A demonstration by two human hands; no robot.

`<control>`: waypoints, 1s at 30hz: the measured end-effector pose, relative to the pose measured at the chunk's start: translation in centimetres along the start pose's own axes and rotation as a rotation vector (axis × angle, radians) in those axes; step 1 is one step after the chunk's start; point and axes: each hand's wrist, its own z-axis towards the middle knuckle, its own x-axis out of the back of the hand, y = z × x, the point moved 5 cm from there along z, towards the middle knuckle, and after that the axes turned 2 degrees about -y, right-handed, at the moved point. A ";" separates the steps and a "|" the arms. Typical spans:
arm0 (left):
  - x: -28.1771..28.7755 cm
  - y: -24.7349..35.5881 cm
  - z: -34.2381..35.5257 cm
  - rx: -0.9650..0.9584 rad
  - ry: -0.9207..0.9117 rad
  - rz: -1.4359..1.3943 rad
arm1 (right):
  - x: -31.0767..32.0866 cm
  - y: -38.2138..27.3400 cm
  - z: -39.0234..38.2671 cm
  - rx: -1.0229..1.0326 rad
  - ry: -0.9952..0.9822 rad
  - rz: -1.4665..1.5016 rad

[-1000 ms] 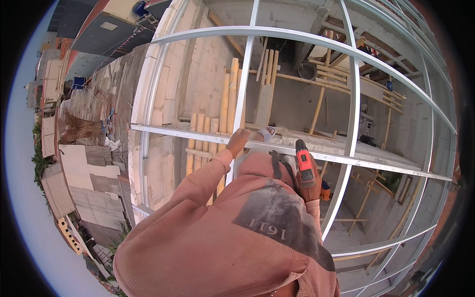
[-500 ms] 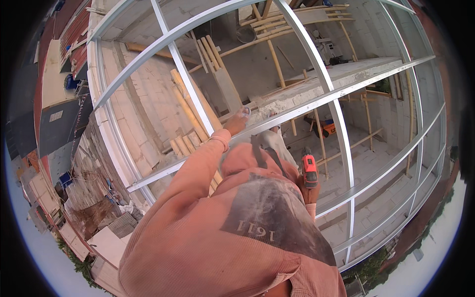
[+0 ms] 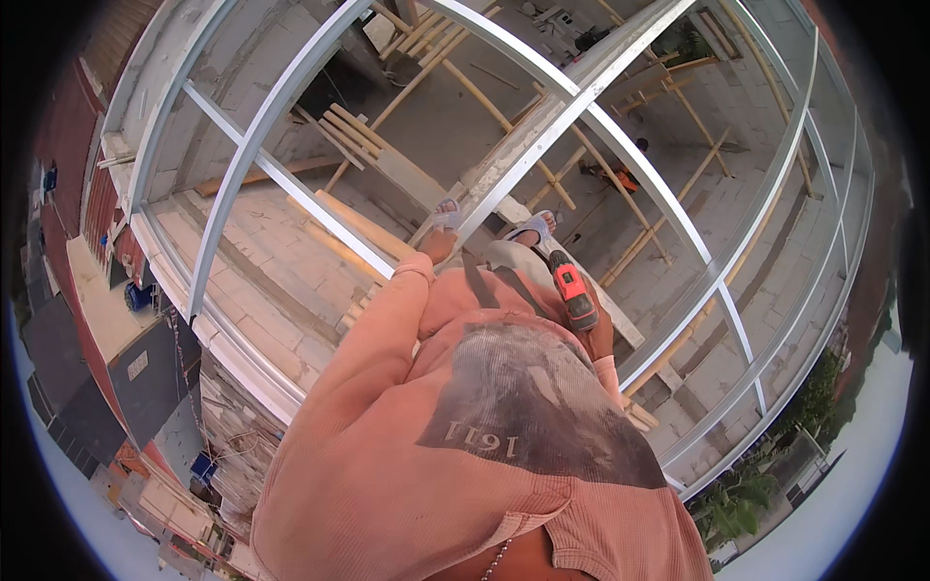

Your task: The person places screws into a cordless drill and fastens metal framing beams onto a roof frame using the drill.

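My right hand (image 3: 602, 335) is closed round the handle of a red and black cordless drill (image 3: 572, 292), held by my right hip with its dark chuck pointing away from me. My left hand (image 3: 439, 246) is ahead of my waist, closed on a silver metal beam (image 3: 542, 141) of the open frame; my sleeve and wrist partly cover the grip. Beyond my hands show my feet in light sandals (image 3: 528, 229). The right foot is near a pale ledge, just left of the drill's tip.
Curved metal bars (image 3: 254, 145) cross around me, with wide gaps over a room below. Down there are bamboo poles (image 3: 475, 97), planks (image 3: 412, 174), block walls (image 3: 242, 247) and an orange and dark object (image 3: 625, 180). Rooftops (image 3: 87, 290) lie outside to the left.
My view has turned, so the beam now runs more steeply. The drill has tilted, its chuck swinging leftward. My left hand stays by the beam; more of my sandalled feet shows.
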 end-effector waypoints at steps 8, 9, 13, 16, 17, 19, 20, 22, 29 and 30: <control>1.0 19.5 -4.6 -0.026 -0.289 -0.670 | 4.3 -1.7 1.7 0.152 0.126 0.059; 0.6 21.5 -5.4 -0.029 -0.302 -0.646 | 4.5 -1.9 1.9 0.140 0.145 0.073; -2.5 27.8 -7.0 0.006 -0.573 -1.061 | 4.3 -4.8 4.4 0.348 0.118 -0.106; -3.1 29.6 -8.2 0.078 -0.653 -1.301 | 3.2 -6.1 5.0 0.554 0.182 -0.323; -3.0 29.3 -8.6 0.137 -0.601 -1.420 | 3.2 -6.5 4.9 0.545 0.197 -0.317; -3.0 28.2 -8.5 0.131 -0.625 -1.434 | 2.8 -6.9 4.9 0.464 0.084 -0.289; -3.1 27.6 -8.5 0.131 -0.691 -1.439 | 2.4 -6.5 4.9 0.433 0.054 -0.309; -3.1 26.3 -8.4 0.116 -0.747 -1.420 | 1.6 -6.2 4.9 0.460 0.085 -0.310; 0.1 25.7 -9.3 0.094 -0.664 -1.598 | 0.5 -8.9 6.0 0.602 0.054 -0.324; 0.5 25.4 -9.5 0.071 -0.699 -1.632 | 0.3 -9.5 6.0 0.622 0.032 -0.315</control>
